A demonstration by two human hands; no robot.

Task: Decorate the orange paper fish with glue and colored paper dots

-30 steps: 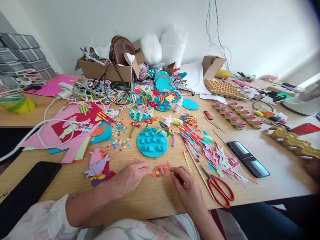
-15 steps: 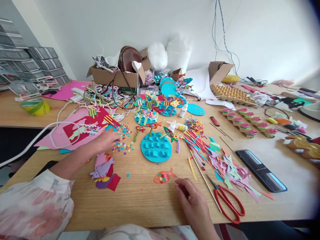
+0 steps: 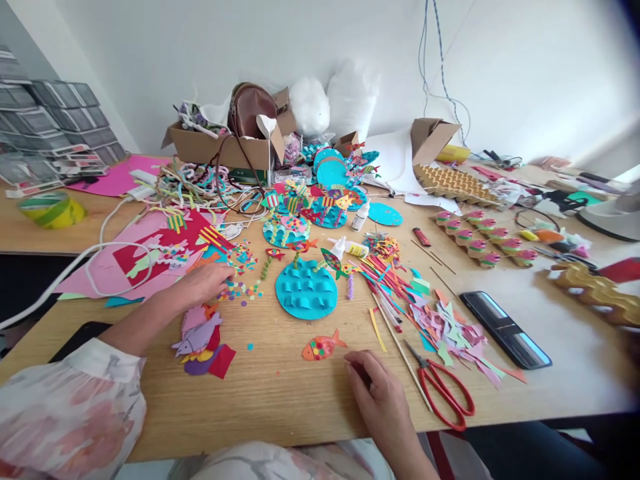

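The orange paper fish [image 3: 321, 347], decorated with coloured dots, is laid flat on the wooden table [image 3: 260, 413], nearer the person than the blue paper oval [image 3: 307, 303]. Its tail is pointed toward the right hand [image 3: 374, 388], whose fingers are loosely curled, with thumb and forefinger held apart. The left hand [image 3: 203, 285] is placed at the scattered paper dots [image 3: 243, 291]; whether its fingertips are pinched together cannot be told. Red-handled scissors [image 3: 440, 390] are seen lying beside a thin wooden stick [image 3: 403, 347].

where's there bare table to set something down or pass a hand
Near side of the table, between the floral sleeve and right hand, in front of the orange fish; also right of the scissors, in front of the black case. Crowded: behind the turquoise disc and around the left hand.
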